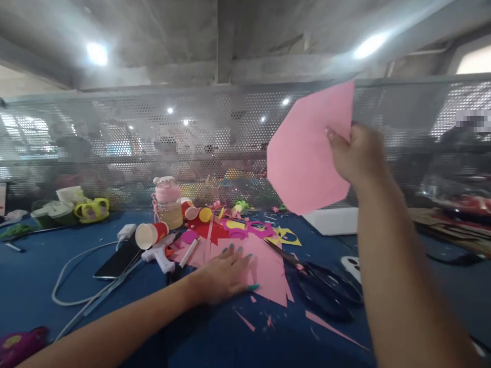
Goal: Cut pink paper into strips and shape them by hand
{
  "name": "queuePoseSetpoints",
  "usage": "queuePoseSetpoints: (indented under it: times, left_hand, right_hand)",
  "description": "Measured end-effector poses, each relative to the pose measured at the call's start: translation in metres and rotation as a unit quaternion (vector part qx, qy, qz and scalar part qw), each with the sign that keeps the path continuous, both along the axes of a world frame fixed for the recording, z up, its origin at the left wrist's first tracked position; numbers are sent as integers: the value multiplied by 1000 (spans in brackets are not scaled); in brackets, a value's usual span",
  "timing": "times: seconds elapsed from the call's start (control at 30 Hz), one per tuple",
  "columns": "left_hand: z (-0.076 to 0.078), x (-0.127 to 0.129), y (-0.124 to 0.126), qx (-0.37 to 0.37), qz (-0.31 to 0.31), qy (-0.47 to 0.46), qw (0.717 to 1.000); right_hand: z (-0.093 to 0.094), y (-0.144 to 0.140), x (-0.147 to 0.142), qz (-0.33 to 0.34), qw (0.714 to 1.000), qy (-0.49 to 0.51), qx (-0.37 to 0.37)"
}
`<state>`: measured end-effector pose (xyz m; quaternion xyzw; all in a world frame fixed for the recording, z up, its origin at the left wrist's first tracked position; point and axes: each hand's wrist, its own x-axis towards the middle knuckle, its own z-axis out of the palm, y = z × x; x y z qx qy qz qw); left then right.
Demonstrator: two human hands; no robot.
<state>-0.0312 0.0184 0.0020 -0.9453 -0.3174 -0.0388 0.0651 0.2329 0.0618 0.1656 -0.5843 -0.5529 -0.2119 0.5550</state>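
Observation:
My right hand (356, 148) is raised on the right, thumb and fingers pinching a pink paper sheet (307, 153) by its right edge. That sheet has a many-sided, rounded outline on its left and hangs well above the table. My left hand (226, 273), with green nails, lies flat on more pink paper (268, 263), fingers spread. Large dark-handled scissors (326, 289) rest on the table right of the left hand, blades over the paper. A white glue gun (159, 255) lies left of it, near a white stick (189, 252).
A pink-lidded bottle (168, 204), a paper cup (152, 235) and a phone (120, 260) with a white cable stand or lie to the left. Coloured paper scraps (286, 236) spread behind the left hand. A perforated metal screen (215, 133) runs along the back of the blue table (134, 335).

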Motion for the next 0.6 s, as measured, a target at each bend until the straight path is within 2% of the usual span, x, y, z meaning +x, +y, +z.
queuePoseSetpoints:
  times: [0.07, 0.13, 0.17, 0.23, 0.27, 0.37, 0.43, 0.47, 0.53, 0.6]
  left_hand:
    - [-1, -1, 0, 5, -17, -13, 1000]
    - [1, 1, -2, -13, -6, -17, 1000]
    - [2, 2, -3, -27, 13, -18, 999]
    - [4, 3, -5, -46, 48, -24, 997]
    - [4, 4, -6, -50, 57, -28, 997]
    - [6, 4, -8, -41, 57, -36, 997]
    - [7, 4, -9, -25, 51, -33, 998]
    - [7, 5, -9, -15, 44, -29, 999]
    - [8, 6, -11, 7, 23, -15, 1000]
    - [9, 7, -12, 33, -8, -4, 999]
  right_hand:
    - [-3, 7, -6, 24, 998, -3, 51]
    - [-9, 18, -17, 46, 998, -8, 41]
    - [-15, 24, -24, 58, 998, -17, 8]
    - [-30, 36, -41, 115, 985, -69, -105]
    - [-39, 42, -49, 169, 963, -120, -173]
    - [-69, 56, -71, 255, 908, -193, -272]
    - [-85, 62, -79, 275, 880, -216, -320]
    - [-91, 64, -80, 275, 876, -220, -329]
    - [-95, 67, -78, 262, 878, -220, -334]
    - [-91, 68, -71, 237, 893, -213, -317]
